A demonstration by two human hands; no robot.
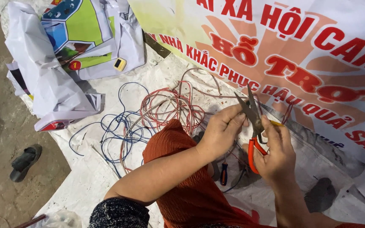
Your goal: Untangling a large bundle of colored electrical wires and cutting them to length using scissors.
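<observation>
Head-camera view, looking down at a person seated on a white woven ground sheet (85, 185), one knee covered in rust-orange cloth (182, 185) rising from six o'clock.

At about three o'clock from the middle of the frame, the right hand (277, 154) is closed around the orange handles of a pair of scissors (254, 126). The grey blades point up toward twelve o'clock and stand slightly parted. The left hand (222, 128), just to the nine o'clock side of the blades and touching them, has its fingers curled and pinched together at the blades. What it pinches is too thin to make out, so I cannot tell whether it holds a wire.

Beyond the knee, at about ten o'clock from the hands, a loose tangle of red and white wires (172, 105) lies on the sheet, with blue wires (121, 131) looped beside it toward nine o'clock. A small screwdriver with a blue and orange handle (224, 173) lies below the left hand, at six o'clock from it.

A large printed banner (317, 50) with red lettering fills the one to three o'clock corner. Crumpled printed sheets (51, 63) sit at eleven o'clock, with a small yellow tape measure (120, 64) on them. Two dark sandals (25, 161) rest on bare ground at nine o'clock.
</observation>
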